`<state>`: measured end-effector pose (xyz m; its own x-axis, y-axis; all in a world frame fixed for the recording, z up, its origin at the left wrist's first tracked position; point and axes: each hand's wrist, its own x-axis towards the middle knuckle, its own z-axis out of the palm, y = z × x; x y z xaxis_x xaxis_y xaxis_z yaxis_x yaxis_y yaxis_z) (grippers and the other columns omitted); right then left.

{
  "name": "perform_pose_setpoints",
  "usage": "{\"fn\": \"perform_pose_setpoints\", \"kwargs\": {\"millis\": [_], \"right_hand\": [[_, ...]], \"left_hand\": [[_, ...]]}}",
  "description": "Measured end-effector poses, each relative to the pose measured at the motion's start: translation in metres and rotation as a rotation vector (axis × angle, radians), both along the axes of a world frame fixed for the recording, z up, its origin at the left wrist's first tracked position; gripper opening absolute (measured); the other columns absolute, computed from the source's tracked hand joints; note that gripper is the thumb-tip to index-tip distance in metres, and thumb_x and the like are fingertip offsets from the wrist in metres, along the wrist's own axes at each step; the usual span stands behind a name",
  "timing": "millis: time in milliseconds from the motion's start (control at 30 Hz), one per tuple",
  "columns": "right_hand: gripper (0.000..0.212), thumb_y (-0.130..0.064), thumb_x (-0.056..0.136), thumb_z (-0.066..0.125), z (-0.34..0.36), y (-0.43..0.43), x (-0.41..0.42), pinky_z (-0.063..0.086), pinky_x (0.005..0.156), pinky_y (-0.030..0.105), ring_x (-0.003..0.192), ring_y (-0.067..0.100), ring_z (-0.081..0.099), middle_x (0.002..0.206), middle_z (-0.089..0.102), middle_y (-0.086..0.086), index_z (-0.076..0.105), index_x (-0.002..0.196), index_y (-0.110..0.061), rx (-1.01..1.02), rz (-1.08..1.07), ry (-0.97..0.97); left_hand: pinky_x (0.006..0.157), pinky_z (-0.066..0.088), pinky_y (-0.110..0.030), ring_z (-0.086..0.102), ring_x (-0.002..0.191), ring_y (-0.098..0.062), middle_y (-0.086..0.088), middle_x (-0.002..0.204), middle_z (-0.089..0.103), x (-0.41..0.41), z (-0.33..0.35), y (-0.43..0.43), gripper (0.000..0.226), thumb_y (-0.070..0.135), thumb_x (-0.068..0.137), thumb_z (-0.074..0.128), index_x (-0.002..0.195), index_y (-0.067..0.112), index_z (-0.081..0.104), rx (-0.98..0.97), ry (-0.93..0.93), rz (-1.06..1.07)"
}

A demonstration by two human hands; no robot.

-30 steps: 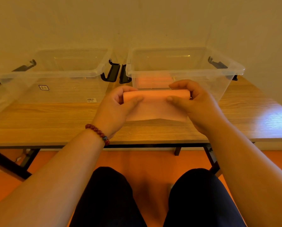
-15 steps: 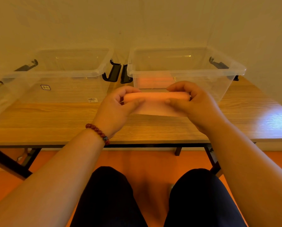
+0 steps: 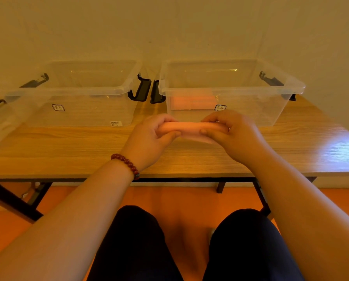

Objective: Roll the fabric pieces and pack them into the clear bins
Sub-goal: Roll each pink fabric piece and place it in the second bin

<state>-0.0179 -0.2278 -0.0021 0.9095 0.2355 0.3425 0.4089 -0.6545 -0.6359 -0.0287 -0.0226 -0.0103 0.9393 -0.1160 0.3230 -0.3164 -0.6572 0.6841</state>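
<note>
Head view, step: rolling. The soft pink fabric piece (image 3: 189,126) at frame centre is almost a tight cylinder, with a thin flap still flat on the wood-grain desk (image 3: 68,151).
Hands: the left hand (image 3: 149,136) and right hand (image 3: 230,134) each pinch one end of the roll, fingers curled over it and thumbs on the near side.
Next move: probably to tuck the flap, then lift the roll into the right clear plastic bin (image 3: 270,110) just behind, beside the pink rolls (image 3: 191,102) inside.
Other bin: the left clear plastic bin (image 3: 78,114), upper left, is glossy and rigid.
</note>
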Motion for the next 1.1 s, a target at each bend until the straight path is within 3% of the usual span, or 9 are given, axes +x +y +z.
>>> {"fn": "perform_pose_setpoints", "kwargs": {"millis": [133, 333, 567, 767, 867, 967, 1100], "right_hand": [[0.032, -0.027, 0.087, 0.070, -0.001, 0.002, 0.000, 0.038, 0.078, 0.016, 0.100, 0.003, 0.047, 0.107, 0.053, -0.016, 0.062, 0.119, -0.029, -0.142, 0.019, 0.010], [0.033, -0.025, 0.090, 0.066, -0.006, 0.004, 0.003, 0.042, 0.093, 0.028, 0.108, 0.012, 0.053, 0.118, 0.061, -0.007, 0.061, 0.122, -0.028, -0.208, 0.019, 0.001], [0.028, -0.025, 0.095, 0.059, -0.011, 0.007, 0.001, 0.038, 0.084, 0.024, 0.103, 0.011, 0.051, 0.115, 0.061, -0.005, 0.060, 0.123, -0.026, -0.216, 0.024, -0.040], [0.023, -0.026, 0.087, 0.070, -0.010, 0.006, -0.003, 0.041, 0.069, 0.008, 0.085, 0.002, 0.054, 0.101, 0.061, -0.012, 0.063, 0.109, -0.030, 0.082, -0.023, 0.058], [0.017, -0.026, 0.086, 0.070, -0.007, 0.006, -0.005, 0.047, 0.074, 0.019, 0.086, 0.005, 0.055, 0.100, 0.062, -0.011, 0.063, 0.094, -0.039, 0.298, -0.034, 0.144], [0.018, -0.027, 0.086, 0.070, -0.004, 0.008, -0.007, 0.052, 0.079, 0.036, 0.090, 0.020, 0.059, 0.104, 0.064, -0.005, 0.063, 0.089, -0.044, 0.420, -0.047, 0.188], [0.017, -0.026, 0.085, 0.072, -0.001, 0.008, -0.005, 0.049, 0.070, 0.025, 0.085, 0.012, 0.059, 0.101, 0.066, -0.007, 0.065, 0.087, -0.042, 0.485, -0.072, 0.159]], "left_hand": [[0.063, 0.033, -0.012, 0.048, 0.082, 0.005, 0.023, 0.091, 0.050, 0.002, -0.003, 0.000, 0.016, 0.029, 0.091, 0.060, 0.105, 0.035, 0.054, 0.001, 0.036, -0.012], [0.065, 0.031, -0.009, 0.041, 0.082, 0.010, 0.022, 0.098, 0.044, 0.004, -0.005, 0.001, 0.025, 0.025, 0.090, 0.062, 0.107, 0.038, 0.049, 0.054, 0.062, -0.006], [0.069, 0.030, -0.006, 0.041, 0.098, 0.000, 0.015, 0.114, 0.044, 0.006, -0.007, 0.004, 0.033, 0.025, 0.089, 0.063, 0.121, 0.030, 0.054, 0.109, 0.013, 0.017], [0.070, 0.031, -0.004, 0.041, 0.098, 0.001, 0.015, 0.116, 0.046, 0.006, -0.009, 0.010, 0.034, 0.026, 0.091, 0.060, 0.124, 0.030, 0.053, 0.107, -0.029, 0.029], [0.070, 0.031, -0.005, 0.042, 0.100, 0.000, 0.014, 0.117, 0.047, 0.004, -0.009, 0.011, 0.034, 0.027, 0.092, 0.059, 0.125, 0.028, 0.053, 0.091, -0.044, 0.041], [0.071, 0.032, -0.005, 0.041, 0.100, 0.001, 0.015, 0.116, 0.045, 0.002, -0.008, 0.013, 0.035, 0.028, 0.092, 0.059, 0.126, 0.028, 0.052, 0.093, -0.065, 0.041], [0.070, 0.035, 0.003, 0.040, 0.099, 0.005, 0.018, 0.117, 0.042, 0.004, 0.000, 0.015, 0.039, 0.028, 0.091, 0.060, 0.129, 0.027, 0.051, 0.036, -0.074, 0.039]]}}
